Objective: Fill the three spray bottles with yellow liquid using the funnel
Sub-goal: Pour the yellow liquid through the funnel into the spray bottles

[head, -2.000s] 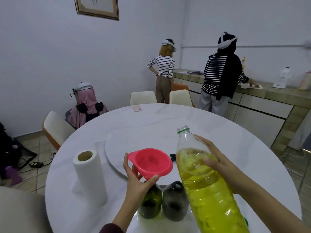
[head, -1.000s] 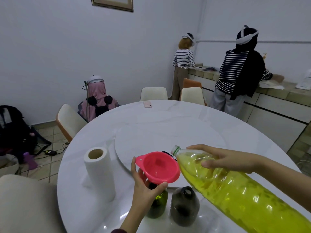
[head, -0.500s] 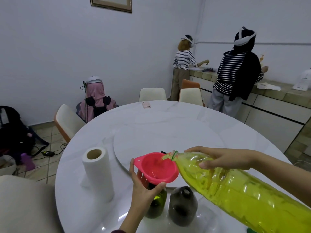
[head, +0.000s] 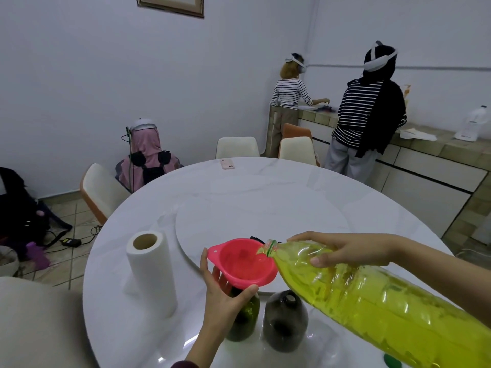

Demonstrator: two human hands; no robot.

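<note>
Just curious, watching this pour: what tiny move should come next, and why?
Probably tip the big bottle slightly further. Its mouth sits at the rim of the red funnel, which the left hand steadies on the green bottle, yet the funnel looks nearly empty. The right hand grips near the neck.

Two small dark bottles are counted at the near edge of the table: a green bottle (head: 245, 318) on the left and a grey bottle (head: 285, 322) on the right. One red funnel (head: 243, 262), one large bottle of yellow liquid (head: 385, 304) and one paper towel roll (head: 151, 272) are seen, plus one pink phone (head: 227, 164) at the far side. Two hands are counted. Three other people are present, and four chairs are seen beyond the table. One framed picture (head: 170, 5) is hung on the far wall.
</note>
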